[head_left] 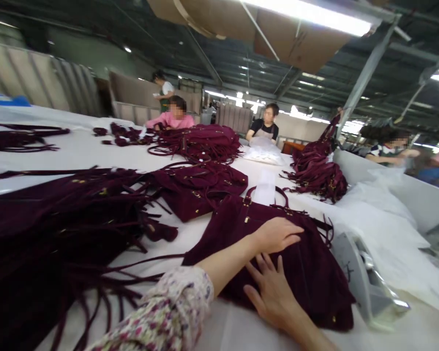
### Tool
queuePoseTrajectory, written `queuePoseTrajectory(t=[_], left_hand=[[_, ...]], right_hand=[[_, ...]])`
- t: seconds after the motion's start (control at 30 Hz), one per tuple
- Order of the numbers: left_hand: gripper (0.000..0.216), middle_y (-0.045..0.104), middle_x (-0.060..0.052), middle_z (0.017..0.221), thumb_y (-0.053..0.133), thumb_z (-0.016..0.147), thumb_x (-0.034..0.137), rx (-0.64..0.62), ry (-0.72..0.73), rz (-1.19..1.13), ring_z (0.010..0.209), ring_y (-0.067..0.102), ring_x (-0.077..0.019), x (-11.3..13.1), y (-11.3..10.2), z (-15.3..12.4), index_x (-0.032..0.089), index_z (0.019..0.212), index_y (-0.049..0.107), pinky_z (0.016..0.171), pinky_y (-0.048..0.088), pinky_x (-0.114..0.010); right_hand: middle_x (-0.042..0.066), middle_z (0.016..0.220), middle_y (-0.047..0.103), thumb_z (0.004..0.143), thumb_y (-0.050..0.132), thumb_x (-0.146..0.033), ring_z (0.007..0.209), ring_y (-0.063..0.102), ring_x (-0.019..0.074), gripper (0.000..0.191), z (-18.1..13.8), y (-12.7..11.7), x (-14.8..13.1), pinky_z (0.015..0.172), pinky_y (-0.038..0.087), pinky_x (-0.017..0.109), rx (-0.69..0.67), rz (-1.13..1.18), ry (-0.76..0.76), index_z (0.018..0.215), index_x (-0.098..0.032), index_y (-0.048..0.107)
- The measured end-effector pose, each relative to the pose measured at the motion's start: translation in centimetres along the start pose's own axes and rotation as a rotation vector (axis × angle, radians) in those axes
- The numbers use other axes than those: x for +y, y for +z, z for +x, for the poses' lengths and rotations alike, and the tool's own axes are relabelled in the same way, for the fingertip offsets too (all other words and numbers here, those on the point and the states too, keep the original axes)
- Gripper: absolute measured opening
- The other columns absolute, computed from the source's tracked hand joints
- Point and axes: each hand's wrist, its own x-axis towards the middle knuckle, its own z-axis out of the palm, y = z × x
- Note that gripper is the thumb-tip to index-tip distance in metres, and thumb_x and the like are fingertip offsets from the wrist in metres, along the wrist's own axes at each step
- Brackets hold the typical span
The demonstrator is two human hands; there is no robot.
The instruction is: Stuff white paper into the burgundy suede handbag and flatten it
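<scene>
A dark burgundy handbag [300, 253] with gold-coloured fittings lies on the white tabletop in front of me. My left hand [278, 235], coming from a floral sleeve, rests across the bag's upper front with its fingers stretched to the right. Just below it, my right hand [272, 292] is spread against the same bag, fingers pointing up. Neither hand grips anything. Beyond the left forearm, the bag's handle [248, 200] stands up beside a white strip [265, 186]. Another burgundy bag [201, 187] lies just behind, touching or overlapping it.
Burgundy fringed bags and straps [58, 219] cover the left side. More bags [201, 141] and a fringed pile [320, 168] lie farther back. A white-and-metal device [369, 280] stands close on the right, near white plastic sheeting [384, 209]. Several people work around the table.
</scene>
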Motion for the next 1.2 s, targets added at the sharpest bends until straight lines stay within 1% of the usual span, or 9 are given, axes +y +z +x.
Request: queuePoseTrajectory(t=[0.13,0.3,0.37,0.47,0.57,0.73,0.87,1.0,1.2], left_hand=[[0.031,0.064,-0.006,0.123,0.048,0.094,0.036,-0.189,0.118,-0.107,0.114,0.057,-0.0198,-3.1,3.0,-1.3,0.022,0.118,0.063,0.103,0.042,-0.037],[0.037,0.06,-0.004,0.13,0.038,0.098,0.037,-0.237,0.212,-0.119,0.123,0.051,-0.0182,-6.0,4.4,-0.9,0.022,0.124,0.06,0.11,0.036,-0.037],[0.038,0.06,-0.005,0.13,0.039,0.097,0.038,-0.215,0.234,-0.085,0.122,0.052,-0.0184,-5.8,4.3,-0.8,0.022,0.125,0.058,0.109,0.038,-0.037],[0.036,0.058,-0.007,0.129,0.042,0.096,0.038,-0.206,0.286,-0.021,0.121,0.051,-0.0203,-4.3,3.8,-0.9,0.022,0.124,0.058,0.108,0.039,-0.039],[0.035,0.056,-0.008,0.13,0.043,0.096,0.035,-0.2,0.342,-0.064,0.123,0.049,-0.0206,-2.1,3.1,-1.2,0.022,0.125,0.057,0.107,0.039,-0.038],[0.039,0.048,-0.008,0.14,0.045,0.096,0.038,-0.27,0.379,-0.214,0.129,0.044,-0.0224,0.8,2.2,-2.2,0.025,0.132,0.052,0.109,0.037,-0.038],[0.078,0.029,-0.009,0.154,0.062,0.081,0.054,-0.384,0.372,-0.156,0.14,0.03,-0.0288,2.0,3.0,-3.0,0.025,0.147,0.031,0.116,0.027,-0.044],[0.095,0.009,-0.01,0.159,0.064,0.073,0.03,-0.541,0.446,-0.034,0.145,0.011,-0.0314,2.4,5.1,-3.8,0.021,0.152,0.012,0.118,0.01,-0.052],[0.095,0.014,-0.006,0.158,0.05,0.061,0.013,-0.655,0.512,-0.044,0.145,0.012,-0.0298,2.4,6.0,-4.2,0.022,0.15,0.019,0.117,0.009,-0.055]], right_hand=[[0.012,0.125,0.058,0.088,0.054,-0.047,0.123,0.046,0.0311,0.042,1.0,-0.7,-0.5,0.109,0.02,0.063,0.095,0.084,0.0,0.124,-0.025,0.056],[0.007,0.103,0.067,0.091,0.049,-0.024,0.101,0.06,0.0175,0.021,-2.2,-4.9,0.9,0.093,0.048,0.031,0.314,0.309,-0.18,0.105,-0.023,0.064],[0.006,0.101,0.067,0.09,0.051,-0.024,0.097,0.061,0.0171,0.017,-5.4,-7.6,2.7,0.086,0.05,0.029,0.56,0.395,0.045,0.099,-0.025,0.065],[0.005,0.096,0.067,0.09,0.05,-0.032,0.085,0.061,0.0182,0.018,-9.7,-11.2,6.8,0.078,0.05,0.031,0.864,0.396,0.668,0.099,-0.023,0.063],[0.004,0.088,0.067,0.087,0.048,-0.035,0.077,0.06,0.0192,0.025,-11.6,-13.2,10.1,0.074,0.05,0.033,0.614,0.46,0.922,0.097,-0.019,0.064],[0.004,0.107,0.065,0.074,0.054,-0.018,0.104,0.057,0.0216,0.041,-12.2,-14.3,10.1,0.093,0.047,0.037,-0.019,0.864,0.629,0.116,-0.021,0.059],[0.004,0.104,0.063,0.07,0.065,-0.023,0.095,0.061,0.0217,0.045,-12.4,-11.0,10.4,0.082,0.053,0.035,0.125,0.893,0.673,0.112,-0.021,0.052],[-0.002,0.074,0.059,0.068,0.061,-0.026,0.059,0.057,0.0155,0.026,-11.5,-5.9,12.4,0.046,0.049,0.026,0.335,0.707,0.99,0.09,-0.022,0.047],[-0.003,0.068,0.056,0.06,0.058,-0.022,0.058,0.057,0.0129,0.023,-10.3,-7.0,14.4,0.054,0.053,0.026,0.139,0.866,1.055,0.081,-0.02,0.05]])
